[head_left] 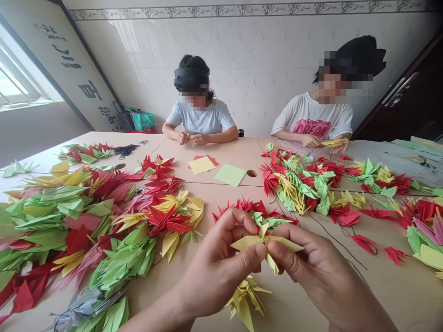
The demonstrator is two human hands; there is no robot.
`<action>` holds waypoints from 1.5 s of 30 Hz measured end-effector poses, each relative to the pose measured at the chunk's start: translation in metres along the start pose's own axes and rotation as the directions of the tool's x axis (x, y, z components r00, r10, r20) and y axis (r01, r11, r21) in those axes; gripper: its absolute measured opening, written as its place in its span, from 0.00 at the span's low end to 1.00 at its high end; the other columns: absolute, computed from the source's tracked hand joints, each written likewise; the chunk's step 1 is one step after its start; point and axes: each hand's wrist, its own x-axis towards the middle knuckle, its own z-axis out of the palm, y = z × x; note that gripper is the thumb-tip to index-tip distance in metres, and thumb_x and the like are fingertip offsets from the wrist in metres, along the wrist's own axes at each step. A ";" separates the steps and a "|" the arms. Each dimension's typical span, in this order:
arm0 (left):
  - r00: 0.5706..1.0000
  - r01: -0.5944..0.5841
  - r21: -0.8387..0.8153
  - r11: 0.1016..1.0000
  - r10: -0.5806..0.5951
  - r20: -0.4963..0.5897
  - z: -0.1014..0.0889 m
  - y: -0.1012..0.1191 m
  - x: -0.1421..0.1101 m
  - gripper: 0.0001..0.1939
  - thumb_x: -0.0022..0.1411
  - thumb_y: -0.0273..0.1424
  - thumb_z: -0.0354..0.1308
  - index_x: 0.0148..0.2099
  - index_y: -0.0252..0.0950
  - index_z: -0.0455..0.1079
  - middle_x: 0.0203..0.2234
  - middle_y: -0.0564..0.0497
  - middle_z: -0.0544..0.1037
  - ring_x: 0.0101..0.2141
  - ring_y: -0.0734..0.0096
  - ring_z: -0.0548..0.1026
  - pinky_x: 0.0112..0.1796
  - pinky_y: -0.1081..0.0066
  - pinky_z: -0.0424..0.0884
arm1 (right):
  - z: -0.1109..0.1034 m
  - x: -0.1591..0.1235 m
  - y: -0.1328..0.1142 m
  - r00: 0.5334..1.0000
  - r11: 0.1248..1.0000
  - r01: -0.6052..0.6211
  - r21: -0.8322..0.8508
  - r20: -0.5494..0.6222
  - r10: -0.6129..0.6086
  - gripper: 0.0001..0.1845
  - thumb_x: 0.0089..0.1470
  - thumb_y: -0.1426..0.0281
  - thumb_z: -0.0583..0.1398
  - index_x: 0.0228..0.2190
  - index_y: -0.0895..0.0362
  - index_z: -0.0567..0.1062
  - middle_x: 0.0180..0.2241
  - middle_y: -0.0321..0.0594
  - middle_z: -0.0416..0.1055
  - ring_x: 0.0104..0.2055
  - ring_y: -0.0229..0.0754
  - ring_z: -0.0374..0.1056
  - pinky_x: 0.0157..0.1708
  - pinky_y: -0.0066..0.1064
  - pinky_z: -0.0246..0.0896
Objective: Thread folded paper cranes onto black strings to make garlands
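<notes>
A: What do the hands have?

B: A folded yellow piece [263, 236], held up over the near middle of the table [221, 191]. The left hand [228, 260] pinches its left side and the right hand [308, 258] its right side.

A: How closed are they?

B: Each one is closed down to a pinch, thumb against fingers, with the paper between. The thumb tips nearly meet at its centre, and points of paper stick out left, right, up and down.

A: What lies around it?

B: A yellow bunch [245, 302] is on the table below the hands, partly hidden by them. Just beyond them is a red and green bunch [238, 206]. A big mixed heap [65, 203] fills the left, and a mixed pile [304, 180] sits to the right.

A: And farther off?

B: Flat squares lie mid-table: a yellow square [202, 165] overlapping a red square [215, 161], with a green square [230, 174] near them. Dark cord [125, 150] is at the far left.

A: Anyone there?

B: Two co-workers sit at the far side. The middle one, in a light blue shirt [204, 117], handles something too small to tell; the right one holds yellow strips [334, 143].
</notes>
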 end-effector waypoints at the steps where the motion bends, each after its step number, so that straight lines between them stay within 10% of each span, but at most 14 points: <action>1: 1.000 -0.002 -0.015 1.000 0.002 0.002 0.000 0.000 0.000 0.10 0.60 0.29 0.59 0.38 0.37 0.58 0.29 0.55 0.70 0.24 0.86 0.66 0.27 0.83 0.64 | 0.000 0.000 -0.001 1.000 1.000 -0.008 0.011 0.009 0.008 0.21 0.53 0.53 0.57 0.21 0.56 0.66 0.19 0.30 0.55 0.21 0.32 0.50 0.18 0.22 0.48; 11: 1.000 -0.016 -0.079 0.997 0.017 0.020 -0.003 -0.005 -0.002 0.07 0.62 0.31 0.56 0.39 0.36 0.61 0.21 0.58 0.66 0.22 0.84 0.66 0.26 0.83 0.63 | -0.003 -0.001 -0.001 0.995 0.998 -0.020 0.064 0.098 0.014 0.18 0.54 0.54 0.57 0.24 0.55 0.71 0.20 0.31 0.58 0.23 0.35 0.54 0.22 0.24 0.53; 22: 0.969 -0.190 0.204 0.960 0.217 -0.117 0.006 -0.013 -0.006 0.03 0.66 0.29 0.50 0.40 0.39 0.58 0.26 0.57 0.67 0.24 0.85 0.63 0.25 0.84 0.61 | 0.000 0.002 0.001 0.999 1.000 0.012 0.019 0.040 -0.013 0.19 0.55 0.54 0.57 0.21 0.55 0.68 0.20 0.32 0.58 0.25 0.36 0.54 0.23 0.26 0.52; 34: 0.996 -0.037 -0.124 0.992 0.047 0.079 0.000 -0.002 -0.004 0.08 0.62 0.24 0.56 0.42 0.37 0.60 0.26 0.57 0.70 0.24 0.88 0.67 0.26 0.85 0.61 | -0.005 -0.001 0.001 0.998 0.999 -0.024 0.029 0.052 0.022 0.21 0.53 0.52 0.58 0.20 0.55 0.68 0.20 0.32 0.58 0.24 0.35 0.53 0.21 0.25 0.50; 45: 0.992 -0.122 0.285 0.951 0.113 0.048 -0.010 0.001 0.001 0.18 0.59 0.37 0.59 0.50 0.40 0.62 0.41 0.50 0.71 0.43 0.71 0.68 0.44 0.72 0.64 | -0.010 0.005 0.015 0.993 0.975 0.114 0.192 -0.049 -0.107 0.17 0.55 0.56 0.58 0.23 0.54 0.71 0.19 0.33 0.63 0.22 0.35 0.57 0.21 0.24 0.54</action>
